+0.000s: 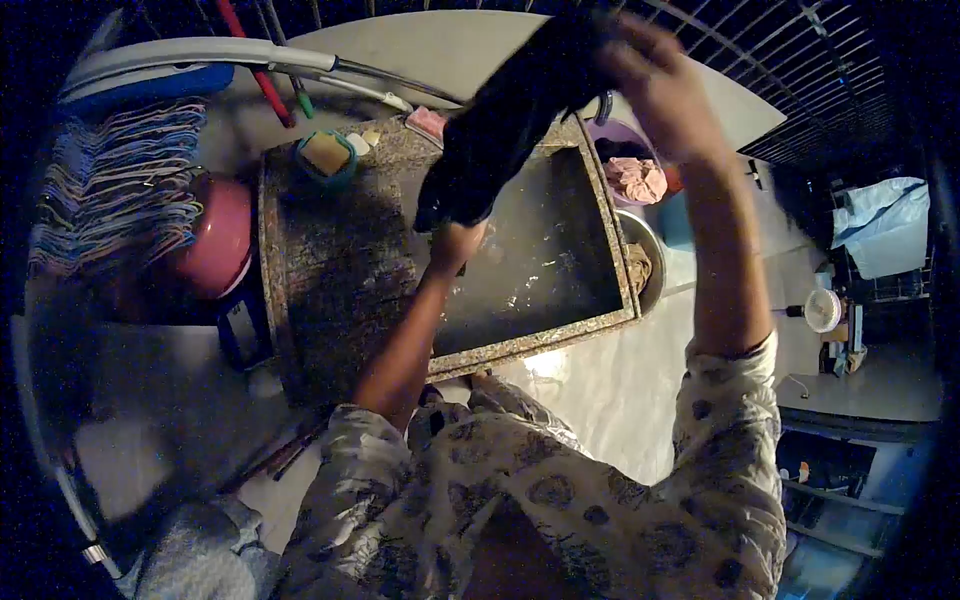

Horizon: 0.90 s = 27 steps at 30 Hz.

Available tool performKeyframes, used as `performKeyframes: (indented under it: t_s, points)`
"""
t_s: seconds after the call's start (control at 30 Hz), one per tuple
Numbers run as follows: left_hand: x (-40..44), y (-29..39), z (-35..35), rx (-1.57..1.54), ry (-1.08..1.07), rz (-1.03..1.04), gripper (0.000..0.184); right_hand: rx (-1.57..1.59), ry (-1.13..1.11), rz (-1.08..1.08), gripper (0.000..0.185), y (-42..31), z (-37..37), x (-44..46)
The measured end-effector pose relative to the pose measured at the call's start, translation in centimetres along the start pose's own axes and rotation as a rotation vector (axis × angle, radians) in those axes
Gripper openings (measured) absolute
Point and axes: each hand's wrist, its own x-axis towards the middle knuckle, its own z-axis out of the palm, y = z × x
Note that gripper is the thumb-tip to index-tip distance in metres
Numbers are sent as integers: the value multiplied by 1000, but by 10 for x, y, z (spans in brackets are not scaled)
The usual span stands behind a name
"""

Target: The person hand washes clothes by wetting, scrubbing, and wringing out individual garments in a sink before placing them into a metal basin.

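A long black cloth is stretched up over a stone sink with water in its basin. My left hand grips the lower end of the cloth above the near middle of the sink. Higher up at the right, my right hand is at the cloth's upper end, blurred, with its fingers bent around the dark fabric. On the sink's left part lies a dark ribbed washing surface.
At the sink's back edge are a teal soap dish and a pink block. Blue hangers and a pink basin stand left. A purple tub and metal bowl holding cloths stand right.
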Motion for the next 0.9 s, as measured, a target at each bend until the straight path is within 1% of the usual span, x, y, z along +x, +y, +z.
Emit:
performKeyframes:
  t_s: [0.03,0.07,0.1,0.13,0.17,0.2,0.23,0.27,0.3,0.37,0.43,0.47,0.5,0.57,0.67,0.77,0.87,0.9]
  points:
    - [-19,-11,1,21,-46,-37,51,111,-86,-89,47,61,5,11]
    - [-37,-20,0,6,-85,-118,54,-76,-68,-82,47,71,18,-3]
    - [-55,-27,-1,-20,-121,-233,56,-49,-210,-105,43,115,27,3]
    - [-70,-33,-1,-47,-148,-347,59,-110,-326,-48,49,142,38,1]
    - [-84,-41,0,-51,-169,-439,61,-292,-239,-247,48,224,66,4]
    - [-96,-47,4,-41,-183,-516,64,-342,-273,-282,49,229,79,-8]
    - [-106,-53,7,-20,-198,-576,67,-397,-383,-353,49,258,99,-7]
    - [-112,-57,11,24,-207,-600,69,-393,-342,-380,46,301,124,-16]
    - [-117,-60,14,78,-207,-608,72,-399,-395,-296,59,331,144,-25]
    - [-129,-70,22,234,-231,-579,72,-813,-530,62,87,335,167,-49]
    - [-141,-83,32,355,-293,-560,70,-717,-556,161,110,381,205,-68]
    - [-149,-93,36,401,-342,-560,68,-781,-714,234,116,376,214,-70]
    - [-157,-102,40,446,-391,-557,66,-867,-738,158,106,387,232,-78]
    - [-167,-103,48,510,-440,-580,66,-923,-621,58,95,423,267,-95]
    - [-175,-102,59,542,-456,-639,65,-992,-746,107,85,448,282,-91]
    - [-173,-109,67,541,-466,-689,64,-866,-843,288,80,463,286,-79]
    - [-168,-109,68,510,-484,-744,63,-1075,-907,-34,75,475,287,-67]
    - [-163,-108,66,489,-496,-772,62,-943,-1044,61,76,478,283,-59]
